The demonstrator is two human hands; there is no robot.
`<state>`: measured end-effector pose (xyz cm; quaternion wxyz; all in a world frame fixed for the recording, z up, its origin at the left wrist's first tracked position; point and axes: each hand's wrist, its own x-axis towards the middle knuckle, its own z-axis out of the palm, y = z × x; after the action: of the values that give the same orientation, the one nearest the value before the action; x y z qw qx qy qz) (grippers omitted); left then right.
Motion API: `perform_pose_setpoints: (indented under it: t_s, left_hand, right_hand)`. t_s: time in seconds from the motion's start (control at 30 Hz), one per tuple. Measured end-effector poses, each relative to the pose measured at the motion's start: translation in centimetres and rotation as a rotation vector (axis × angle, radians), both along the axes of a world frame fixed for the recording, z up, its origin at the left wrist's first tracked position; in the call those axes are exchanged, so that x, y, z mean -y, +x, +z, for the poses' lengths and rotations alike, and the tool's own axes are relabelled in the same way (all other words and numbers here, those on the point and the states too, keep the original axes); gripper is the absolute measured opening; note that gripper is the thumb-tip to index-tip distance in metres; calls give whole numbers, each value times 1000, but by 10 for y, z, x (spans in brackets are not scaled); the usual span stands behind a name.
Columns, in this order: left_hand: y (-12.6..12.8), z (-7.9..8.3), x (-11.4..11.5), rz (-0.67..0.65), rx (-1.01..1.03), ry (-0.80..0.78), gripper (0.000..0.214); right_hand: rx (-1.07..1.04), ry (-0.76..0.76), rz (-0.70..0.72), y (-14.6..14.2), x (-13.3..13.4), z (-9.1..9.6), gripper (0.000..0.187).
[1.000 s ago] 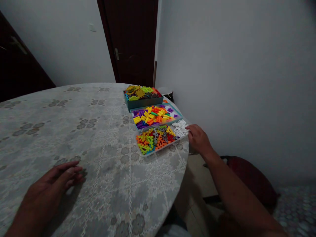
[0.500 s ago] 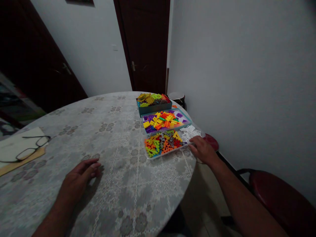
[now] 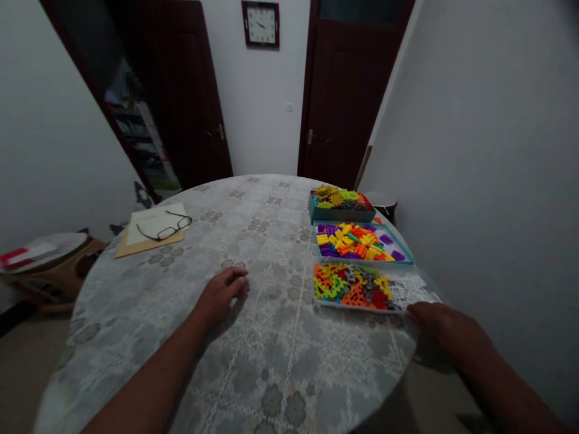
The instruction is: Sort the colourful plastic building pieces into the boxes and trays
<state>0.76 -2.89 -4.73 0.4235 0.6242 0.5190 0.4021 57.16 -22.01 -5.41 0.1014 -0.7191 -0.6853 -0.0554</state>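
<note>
My left hand (image 3: 221, 292) rests palm down on the lace-patterned tablecloth (image 3: 253, 343) of a round table, fingers together and loosely stretched, holding nothing. My right hand (image 3: 446, 334) lies at the table's right edge and touches the near right corner of a clear tray (image 3: 362, 306) filled with small colourful plastic pieces and some white ones (image 3: 414, 288). Its fingertips are hard to make out. Behind that tray stand a teal tray (image 3: 409, 260) of yellow, orange and purple pieces and a teal box (image 3: 341, 213) of mixed pieces.
Black glasses (image 3: 163, 228) lie on paper and a brown envelope (image 3: 147, 241) at the far left of the table. A stool (image 3: 45, 259) stands left of the table. Two dark doors, a wall clock (image 3: 260, 23) and a small bin (image 3: 383, 205) are behind.
The view has swung left and back, bringing the glasses, stool and clock into sight. Both hands keep their places, the right one still at the tray's corner.
</note>
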Motion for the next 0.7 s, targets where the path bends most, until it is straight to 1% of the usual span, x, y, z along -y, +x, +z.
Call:
perform_pose_setpoints:
  t_s: [0.1,0.17,0.23,0.3,0.33,0.4,0.5,0.53,0.6,0.7]
  left_hand:
    - [0,-3,0,-12,26,-1,34]
    - [1,-2,0,-21,62,-14,32]
    - [4,-1,1,-18,105,-40,31]
    - [8,0,2,0,152,-91,34]
    - [9,-1,2,12,182,-120,37]
    - [10,-1,2,35,240,-173,39]
    - [1,1,-1,79,281,-188,33]
    - [-5,2,-3,115,318,-186,31]
    - [-21,5,-10,220,455,-199,27]
    - [-48,10,-27,369,671,-250,28]
  right_hand:
    - [-67,-24,82,0,5,-3,32]
    - [-79,23,108,-4,9,-11,29]
    - [-63,79,161,-14,11,-19,28]
    - [-40,80,238,-36,8,-22,29]
    - [-27,42,282,-53,5,-20,30]
    - [19,-84,336,-96,-4,-8,31]
    - [131,-222,322,-176,-22,25,34]
    - [164,-252,304,-202,-29,37,35]
    - [212,-321,271,-249,-45,59,36]
    - [208,-351,258,-298,-71,81,31]
